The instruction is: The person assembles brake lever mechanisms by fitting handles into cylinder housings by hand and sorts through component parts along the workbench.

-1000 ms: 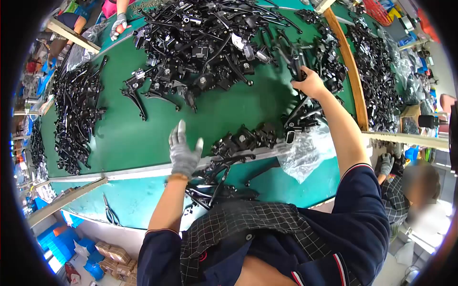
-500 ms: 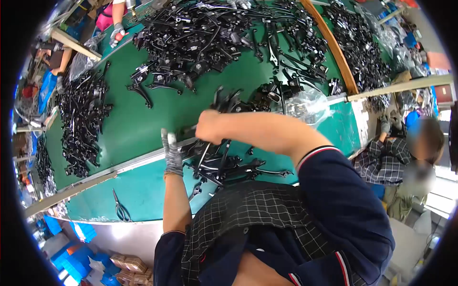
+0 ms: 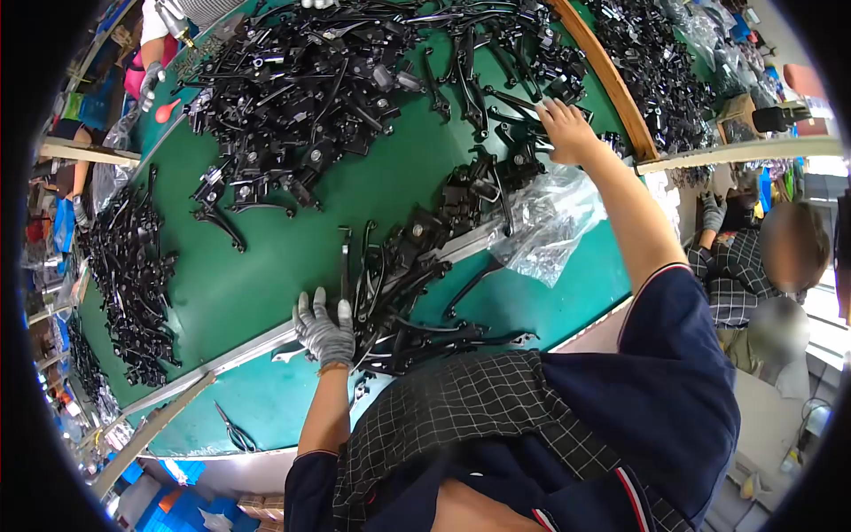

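Scissors (image 3: 235, 432) laid at left; gloved left hand (image 3: 325, 335) held splayed, nothing gripped, beside black levers (image 3: 390, 288) heaped across metal edge (image 3: 235, 356); plastic bag (image 3: 551, 222) crumpled farther right; bare right hand (image 3: 570, 136) placed at upper levers (image 3: 514, 99), grasp can't be told

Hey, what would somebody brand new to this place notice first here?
Probably the big heap of black lever assemblies across the far part of the green table. Next, perhaps, the mismatched hands: the gray-gloved left hand at the metal rail, and the bare right hand out among levers near the wooden strip. The crumpled clear plastic bag also stands out, nearer the wearer than that right hand.
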Demonstrator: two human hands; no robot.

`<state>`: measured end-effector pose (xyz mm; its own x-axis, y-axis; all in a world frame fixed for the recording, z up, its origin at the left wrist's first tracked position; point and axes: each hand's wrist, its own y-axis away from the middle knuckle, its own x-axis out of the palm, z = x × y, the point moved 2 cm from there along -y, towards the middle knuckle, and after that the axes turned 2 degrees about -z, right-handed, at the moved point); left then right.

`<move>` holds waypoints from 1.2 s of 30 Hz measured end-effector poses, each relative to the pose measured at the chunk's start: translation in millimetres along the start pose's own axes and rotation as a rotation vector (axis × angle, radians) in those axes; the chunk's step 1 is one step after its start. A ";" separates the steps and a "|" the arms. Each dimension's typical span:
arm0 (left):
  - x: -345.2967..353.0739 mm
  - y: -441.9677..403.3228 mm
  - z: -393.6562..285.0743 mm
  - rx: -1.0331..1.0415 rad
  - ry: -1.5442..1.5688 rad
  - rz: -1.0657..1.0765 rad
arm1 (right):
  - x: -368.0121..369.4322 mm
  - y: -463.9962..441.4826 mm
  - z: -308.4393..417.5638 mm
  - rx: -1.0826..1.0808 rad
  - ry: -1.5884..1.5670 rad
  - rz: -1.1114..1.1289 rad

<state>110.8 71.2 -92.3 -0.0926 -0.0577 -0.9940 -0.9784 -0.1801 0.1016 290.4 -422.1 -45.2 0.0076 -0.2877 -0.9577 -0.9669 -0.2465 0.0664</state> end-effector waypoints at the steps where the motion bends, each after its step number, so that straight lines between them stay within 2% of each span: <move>1: 0.4 1.7 -1.0 -0.004 -0.001 0.006 | 6.6 -4.3 -1.1 -0.006 -0.002 0.005; 5: 3.4 -3.0 0.5 -0.009 0.006 0.060 | 27.5 -15.6 -1.5 -0.067 0.063 0.045; 8: 8.2 -3.6 0.3 0.020 0.013 0.045 | 38.3 -32.0 0.3 0.071 -0.087 0.136; 13: 8.6 -10.4 -3.3 -0.032 0.039 0.038 | 17.3 -46.2 -12.7 0.197 -0.026 0.188; 16: 1.8 3.6 3.7 -0.034 0.030 0.057 | -18.5 -39.4 -33.6 0.433 -0.411 -0.275; 17: 1.0 3.1 3.8 -0.049 0.014 0.070 | -40.4 -37.3 -29.6 0.431 -0.403 -0.292; 19: 0.0 -1.8 -5.1 -0.073 0.010 0.080 | -97.4 -26.8 -5.3 0.339 -0.412 -0.163; 21: -1.3 -2.3 -10.2 -0.073 0.049 0.057 | -165.0 -2.1 44.9 0.291 -0.588 -0.183; 22: -2.0 -0.2 -7.6 -0.073 0.054 0.063 | -180.3 11.1 69.7 0.169 -0.655 -0.149; 23: -3.4 1.1 -3.0 -0.077 0.053 0.069 | -207.4 26.6 101.3 0.087 -0.584 -0.067; 24: -5.3 0.3 2.3 -0.088 0.058 0.046 | -212.2 39.4 131.3 -0.110 -0.709 -0.024; 26: -6.6 -4.1 11.6 0.039 0.124 -0.002 | -211.8 69.7 196.0 -0.397 -0.631 0.125; 28: -6.9 11.0 25.7 0.111 0.153 -0.026 | -201.1 108.8 257.8 -0.508 -0.567 0.301; 30: -4.1 32.7 29.0 0.002 1.085 0.174 | -176.6 138.1 308.7 -0.641 -0.471 0.400; 31: -5.1 43.2 27.6 -0.051 1.551 0.275 | -157.6 146.3 326.9 -0.646 -0.444 0.406; 33: -7.7 83.6 33.2 0.042 1.461 0.242 | -119.0 158.1 351.1 -0.669 -0.393 0.389; 35: -27.8 99.6 33.3 0.122 1.368 0.166 | -100.3 157.3 349.9 -0.600 -0.464 0.183; 36: -46.9 104.8 34.4 0.239 1.164 0.146 | -118.9 156.0 339.1 -0.627 -0.524 -0.068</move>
<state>6.3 88.8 -36.4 -0.1030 -0.9387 -0.3290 -0.9936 0.0817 0.0778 52.1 -112.6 -15.9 -0.2096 0.1780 -0.9614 -0.6447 -0.7644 -0.0009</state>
